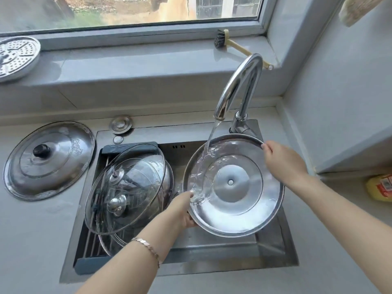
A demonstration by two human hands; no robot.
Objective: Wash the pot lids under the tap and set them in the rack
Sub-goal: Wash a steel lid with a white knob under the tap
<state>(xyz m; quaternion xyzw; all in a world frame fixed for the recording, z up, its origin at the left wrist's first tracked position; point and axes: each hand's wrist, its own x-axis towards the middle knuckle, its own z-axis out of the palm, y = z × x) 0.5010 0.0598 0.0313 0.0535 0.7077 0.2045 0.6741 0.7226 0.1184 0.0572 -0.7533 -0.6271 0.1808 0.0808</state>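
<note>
A round steel pot lid [241, 198] hangs over the sink with its inner side up, tilted toward me. My left hand [183, 209] grips its near left rim and my right hand [282, 162] pinches its far right rim. Water runs from the chrome tap [237, 88] onto the lid's left half. A rack [93, 240] spans the sink's left part; a glass lid [125, 187] leans in it against a steel lid [163, 175] behind. Another steel lid with a black knob [48, 160] lies flat on the counter at the left.
The steel sink [273, 245] lies below the lid. A perforated steamer plate [17, 57] and a dish brush [235, 46] lie on the window sill. A yellow bottle [380, 187] lies on the counter at the right. A small round cap [121, 124] sits behind the sink.
</note>
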